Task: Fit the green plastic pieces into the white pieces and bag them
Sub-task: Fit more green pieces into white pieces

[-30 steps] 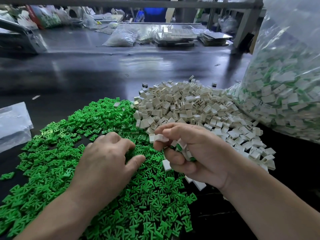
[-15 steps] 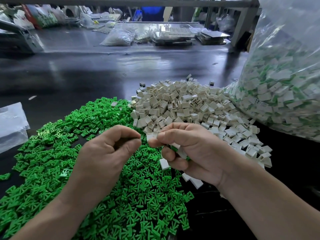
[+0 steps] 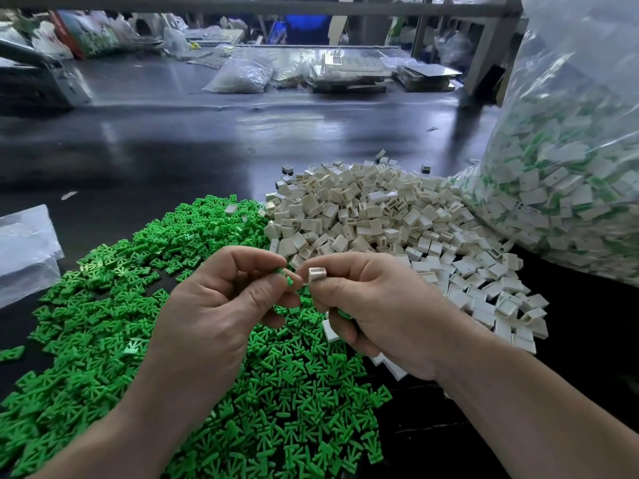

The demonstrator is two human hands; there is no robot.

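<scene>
- Green piece (image 3: 288,279) pinched at the left hand (image 3: 221,305)'s fingertips, above the green pile (image 3: 155,340).
- White piece (image 3: 317,274) pinched by the right hand (image 3: 377,312), over the green pile's right side.
- White pile (image 3: 380,216) borders the green pile's far right; filled bag (image 3: 570,167) beyond.

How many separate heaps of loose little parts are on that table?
2. The green pieces lie at the near left; the white pieces lie just behind and to the right, against the big clear bag. Strays may be hidden.
</scene>
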